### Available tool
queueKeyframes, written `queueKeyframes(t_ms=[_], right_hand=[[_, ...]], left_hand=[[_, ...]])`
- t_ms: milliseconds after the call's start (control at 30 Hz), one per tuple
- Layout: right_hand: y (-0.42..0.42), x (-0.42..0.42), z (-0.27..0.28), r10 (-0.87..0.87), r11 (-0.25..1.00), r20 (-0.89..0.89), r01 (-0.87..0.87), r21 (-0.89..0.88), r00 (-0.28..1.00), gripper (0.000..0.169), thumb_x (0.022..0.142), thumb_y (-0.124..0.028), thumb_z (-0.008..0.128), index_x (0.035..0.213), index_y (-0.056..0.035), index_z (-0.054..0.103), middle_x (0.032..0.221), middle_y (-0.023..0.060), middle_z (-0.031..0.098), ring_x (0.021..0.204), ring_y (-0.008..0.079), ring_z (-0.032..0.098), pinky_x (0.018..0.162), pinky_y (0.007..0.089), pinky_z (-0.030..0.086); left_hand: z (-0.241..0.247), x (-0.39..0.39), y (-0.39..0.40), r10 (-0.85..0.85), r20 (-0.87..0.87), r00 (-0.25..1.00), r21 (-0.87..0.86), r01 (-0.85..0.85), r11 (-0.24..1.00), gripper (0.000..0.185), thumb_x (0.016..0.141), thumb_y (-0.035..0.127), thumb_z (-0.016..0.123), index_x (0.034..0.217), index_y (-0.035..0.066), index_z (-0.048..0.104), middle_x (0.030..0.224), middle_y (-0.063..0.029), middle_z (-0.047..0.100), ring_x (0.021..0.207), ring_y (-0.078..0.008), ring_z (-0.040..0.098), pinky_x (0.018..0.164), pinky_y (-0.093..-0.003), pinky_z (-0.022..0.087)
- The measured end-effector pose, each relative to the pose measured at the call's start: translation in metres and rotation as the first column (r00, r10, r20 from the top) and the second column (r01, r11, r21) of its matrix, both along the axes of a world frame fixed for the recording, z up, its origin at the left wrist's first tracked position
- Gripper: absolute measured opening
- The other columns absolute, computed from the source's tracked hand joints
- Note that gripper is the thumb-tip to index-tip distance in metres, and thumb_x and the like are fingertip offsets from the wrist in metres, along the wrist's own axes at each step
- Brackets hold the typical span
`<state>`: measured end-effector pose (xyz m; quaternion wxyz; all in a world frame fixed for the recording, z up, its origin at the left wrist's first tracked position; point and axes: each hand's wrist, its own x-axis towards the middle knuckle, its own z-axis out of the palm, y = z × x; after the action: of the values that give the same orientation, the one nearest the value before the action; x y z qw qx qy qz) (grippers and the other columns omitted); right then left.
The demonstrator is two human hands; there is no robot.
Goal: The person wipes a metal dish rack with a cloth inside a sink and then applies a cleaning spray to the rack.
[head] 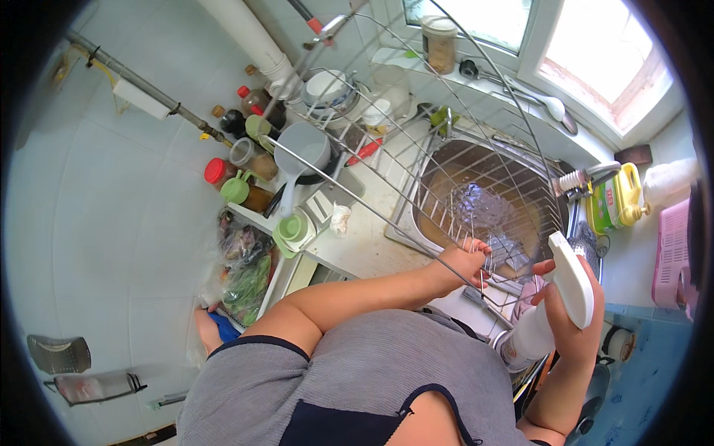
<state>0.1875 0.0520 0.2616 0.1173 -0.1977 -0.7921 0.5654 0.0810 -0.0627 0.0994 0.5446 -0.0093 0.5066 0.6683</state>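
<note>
My left hand (474, 261) grips the near wires of a large metal wire rack (334, 183), which is held tilted over the sink (399, 224). My right hand (583, 329) is wrapped around a white trigger spray bottle (527, 340). Its white spray head (573, 284) stands close to the rack's near right corner, with some fingers in front by the trigger. Beneath the rack, the stainless sink holds brownish water (446, 195) with a rippled, shiny patch. Part of the bottle's label is turned away from view.
A faucet (574, 181) and a yellow jug (616, 198) stand right of the sink. Bottles, jars, stacked bowls (329, 92) and a grey-white pan (301, 148) crowd the left counter. Utensils (519, 92) lie on the windowsill. A pink basket (672, 253) stands far right.
</note>
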Motion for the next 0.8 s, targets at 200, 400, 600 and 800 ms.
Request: queueKeyframes(t_ms=[200,400,600,800], right_hand=[[-0.011,-0.017,0.022,0.215,0.974,-0.064,-0.219,-0.056,0.974,0.025,0.067,-0.002,0.055,0.091,0.0028,0.057,0.077,0.009,0.06,0.062,0.0142,0.057,0.06,0.0255,0.045],[-0.024,-0.044,0.026,0.389,0.92,-0.122,-0.38,0.094,0.913,0.022,0.067,-0.006,0.061,0.088,-0.0013,0.058,0.071,0.0099,0.057,0.06,0.0211,0.056,0.059,0.0279,0.044],[-0.028,-0.056,0.025,0.432,0.9,-0.153,-0.414,0.134,0.889,0.016,0.069,-0.007,0.061,0.083,-0.0018,0.056,0.07,0.0095,0.056,0.058,0.0231,0.055,0.057,0.0281,0.044],[-0.021,-0.067,0.02,0.498,0.847,-0.024,-0.481,0.226,0.867,0.015,0.073,-0.007,0.058,0.084,0.0012,0.055,0.072,0.0063,0.059,0.063,0.0112,0.056,0.059,0.0243,0.045]], left_hand=[[-0.023,0.009,0.01,-0.031,-0.001,1.0,-0.039,0.031,0.999,0.025,0.084,0.011,0.045,0.108,0.005,0.047,0.092,-0.0061,0.051,0.075,-0.0142,0.057,0.058,-0.0245,0.052],[-0.075,0.022,0.022,0.075,-0.309,0.948,0.207,-0.01,0.978,0.012,0.083,0.01,0.042,0.095,0.007,0.046,0.077,-0.005,0.049,0.062,-0.0155,0.056,0.046,-0.0289,0.05],[-0.087,0.026,0.032,0.092,-0.379,0.921,0.272,0.016,0.962,0.013,0.083,0.011,0.042,0.095,0.007,0.046,0.077,-0.0055,0.05,0.063,-0.0159,0.056,0.047,-0.0293,0.05],[-0.089,0.027,0.034,0.069,-0.401,0.913,0.276,0.048,0.96,0.014,0.083,0.011,0.042,0.095,0.006,0.047,0.077,-0.0059,0.05,0.063,-0.0162,0.056,0.048,-0.0297,0.05]])
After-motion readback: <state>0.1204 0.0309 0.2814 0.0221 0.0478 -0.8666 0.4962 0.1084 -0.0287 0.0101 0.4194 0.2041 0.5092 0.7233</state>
